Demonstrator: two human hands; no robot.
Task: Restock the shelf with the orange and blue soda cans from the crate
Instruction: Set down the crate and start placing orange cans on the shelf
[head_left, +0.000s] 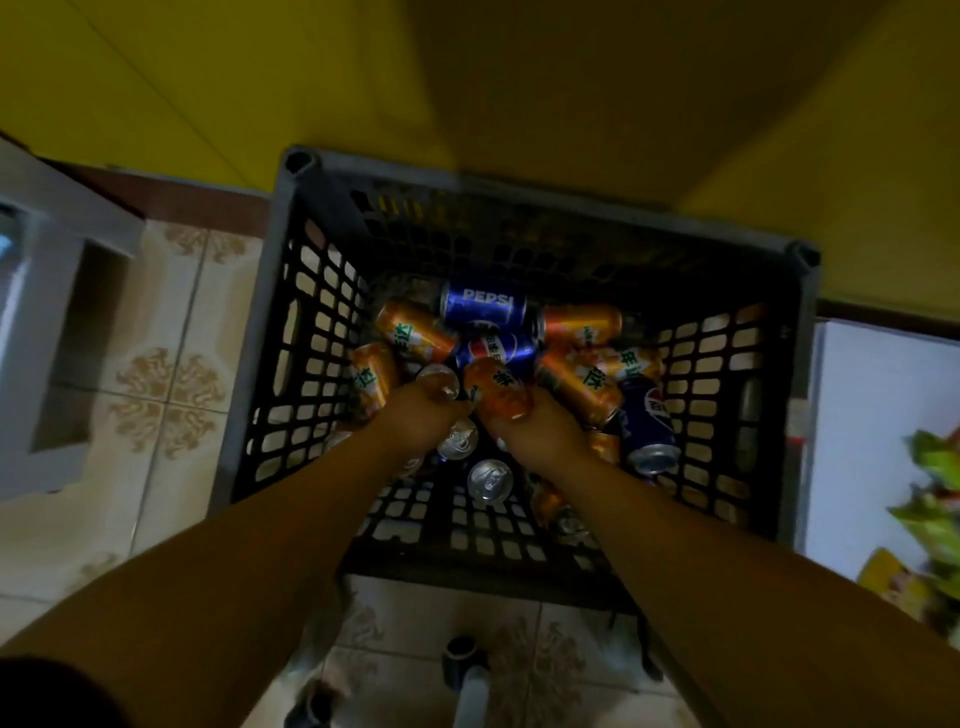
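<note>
The orange can that matters now lies in the middle of the pile inside the crate. Its long axis points away from you and a little to the left, and its far end leans on a blue can. Your right hand is already on it: the fingers are curled around its near end from below and from the right, so the can extends forward out of your grip. Your left hand is just beside it, almost touching. Its fingers appear curled around a silver-topped can, but the picture is dark and the colour of that can does not show. I judge that both cans must come straight up toward you, because other orange and blue cans lie close on each side.
</note>
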